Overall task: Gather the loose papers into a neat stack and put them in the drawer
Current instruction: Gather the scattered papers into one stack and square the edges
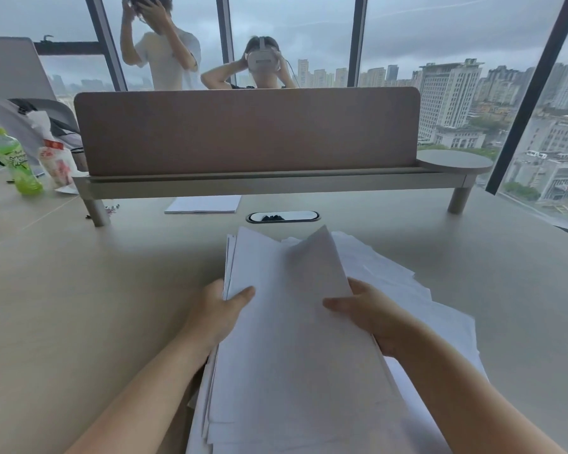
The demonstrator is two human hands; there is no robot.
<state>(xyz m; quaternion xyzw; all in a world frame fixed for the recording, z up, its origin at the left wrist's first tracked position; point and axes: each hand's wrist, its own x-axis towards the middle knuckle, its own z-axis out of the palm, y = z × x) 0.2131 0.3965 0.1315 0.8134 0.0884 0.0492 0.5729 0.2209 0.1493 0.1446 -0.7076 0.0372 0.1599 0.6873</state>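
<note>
A thick bundle of white papers [286, 339] is lifted off the beige desk [95, 306] in front of me, its sheets uneven at the top, one corner sticking up. My left hand [218, 309] grips the bundle's left edge, thumb on top. My right hand [364, 311] grips the right edge, thumb on the top sheet. More loose sheets [417, 296] lie fanned out on the desk under and to the right of the bundle. A separate small stack of paper [204, 204] lies farther back under the shelf. No drawer is in view.
A raised shelf with a brown divider panel [246, 132] spans the desk's back. A cable port [282, 216] sits just beyond the papers. A green bottle [17, 162] and a snack bag [58, 162] stand at far left. Two people stand behind the divider.
</note>
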